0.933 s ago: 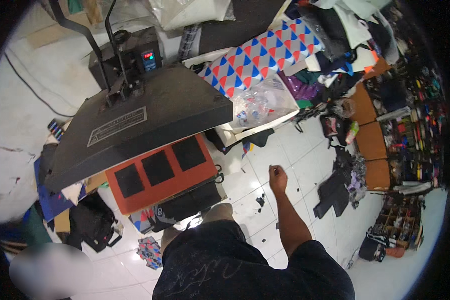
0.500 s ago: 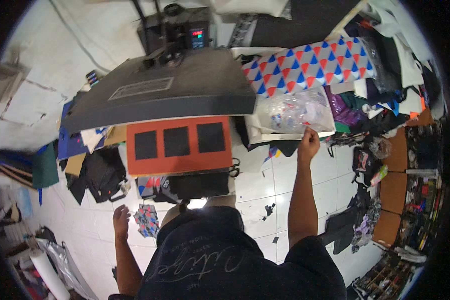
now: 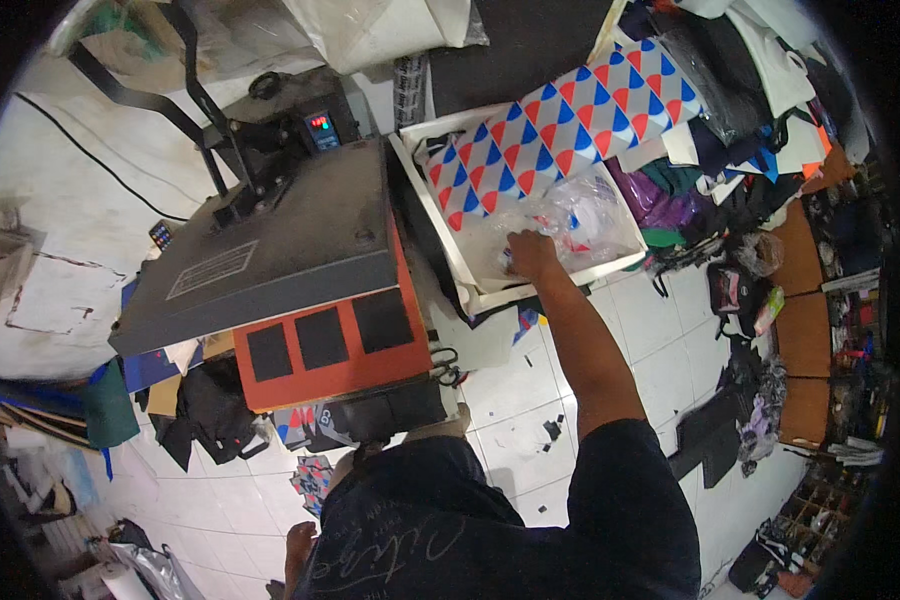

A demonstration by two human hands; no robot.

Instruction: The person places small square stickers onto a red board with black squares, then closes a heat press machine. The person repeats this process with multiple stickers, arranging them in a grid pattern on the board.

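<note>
My right hand (image 3: 532,255) reaches into a white tray (image 3: 570,283), fingers bent down and pressed together. A whitish bit shows at the fingertips, too small to name. Beside the hand lies a crumpled clear plastic bag (image 3: 580,208) with red and blue printed pieces inside. Across the tray's far part rests a long grey sheet (image 3: 560,128) patterned in red and blue. My left hand (image 3: 300,543) hangs low by my body; its fingers are mostly hidden. Left of the tray is a heat press with a raised dark upper plate (image 3: 290,225). Three black squares (image 3: 320,337) lie on its orange-red pad (image 3: 260,398).
A pair of scissors (image 3: 448,367) sits at the pad's right edge. Black fabric (image 3: 210,410) hangs at the press's left. Patterned pieces (image 3: 313,483) and black scraps (image 3: 553,430) are on the tiled floor. Piled cloth (image 3: 670,205) stands right of the tray.
My right hand has moved left from the tray's near right edge to inside it, its fingers closing there. My left hand has dropped back toward my body. The view has turned to the right.
</note>
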